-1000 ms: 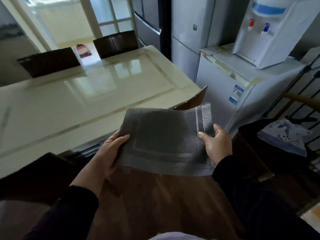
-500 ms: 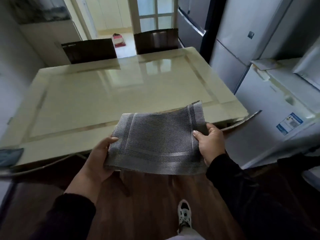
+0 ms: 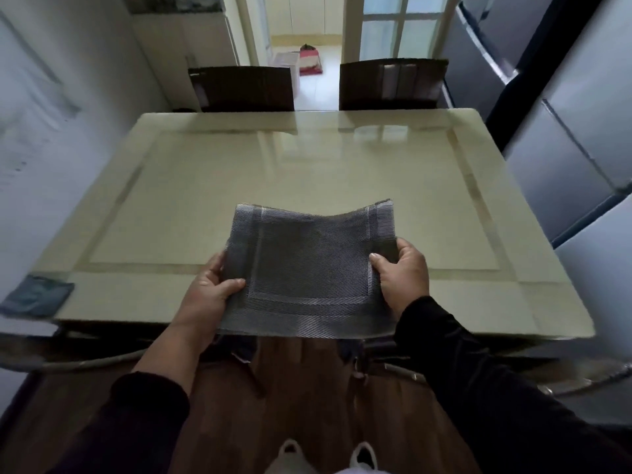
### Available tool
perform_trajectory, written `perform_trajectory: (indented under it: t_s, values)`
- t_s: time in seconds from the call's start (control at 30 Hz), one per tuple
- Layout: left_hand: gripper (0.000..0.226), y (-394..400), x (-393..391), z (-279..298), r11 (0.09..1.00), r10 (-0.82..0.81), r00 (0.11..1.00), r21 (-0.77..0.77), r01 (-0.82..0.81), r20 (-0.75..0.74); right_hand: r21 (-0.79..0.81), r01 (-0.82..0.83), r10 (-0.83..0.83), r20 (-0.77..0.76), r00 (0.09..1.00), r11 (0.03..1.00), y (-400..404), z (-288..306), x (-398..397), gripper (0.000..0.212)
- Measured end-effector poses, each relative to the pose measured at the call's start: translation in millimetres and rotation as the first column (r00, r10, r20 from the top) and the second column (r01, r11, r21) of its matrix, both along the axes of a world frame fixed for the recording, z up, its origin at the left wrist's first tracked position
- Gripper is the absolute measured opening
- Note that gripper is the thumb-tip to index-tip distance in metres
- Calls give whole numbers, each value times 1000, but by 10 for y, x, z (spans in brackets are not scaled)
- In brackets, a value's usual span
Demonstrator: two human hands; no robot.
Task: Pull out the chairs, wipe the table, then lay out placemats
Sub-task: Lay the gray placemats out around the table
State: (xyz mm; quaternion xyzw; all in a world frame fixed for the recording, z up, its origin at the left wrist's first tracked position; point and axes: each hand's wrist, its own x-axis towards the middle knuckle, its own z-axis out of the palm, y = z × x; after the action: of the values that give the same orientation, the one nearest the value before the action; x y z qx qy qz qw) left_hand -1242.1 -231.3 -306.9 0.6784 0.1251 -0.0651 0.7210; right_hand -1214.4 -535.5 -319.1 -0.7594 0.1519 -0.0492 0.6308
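Note:
A grey woven placemat hangs flat over the near edge of the glossy cream table. My left hand grips its left side with the thumb on top. My right hand grips its right side the same way. The mat's far edge sags in the middle above the tabletop. Two dark chairs stand at the far side, one on the left and one on the right. A blue-grey cloth lies on the table's near left corner.
Curved chair backs sit low at the near side, left and right of my legs. Tall grey fridges line the right. A pale wall borders the left. A doorway opens beyond the far chairs.
My view has swung left to face the table squarely. Both hands have carried the placemat forward, from beside the table corner to over its near edge.

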Motion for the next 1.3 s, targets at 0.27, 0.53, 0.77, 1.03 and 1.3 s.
perform_trajectory:
  t_s: [0.27, 0.53, 0.77, 1.03, 1.3]
  values:
    - [70, 377, 831, -362, 993, 81, 996, 95, -76, -45, 25, -39, 42, -138, 989, 999, 402, -444, 754, 23]
    - [70, 580, 1879, -653, 987, 90, 991, 145, -75, -96, -32, 35, -39, -151, 988, 999, 744, -741, 1654, 25]
    - [59, 737, 2173, -1147, 784, 207, 915, 618, 57, -346, -89, -53, 13, -398, 917, 995, 815, -1141, 1822, 66]
    - [71, 638, 2308, -1271, 569, 343, 878, 818, 89, -334, -415, -102, -121, -478, 870, 904, 767, -1254, 1915, 52]
    - [56, 622, 2358, -1246, 513, 298, 907, 851, 112, -299, -443, -125, -106, -461, 881, 888, 788, -1228, 1907, 22]
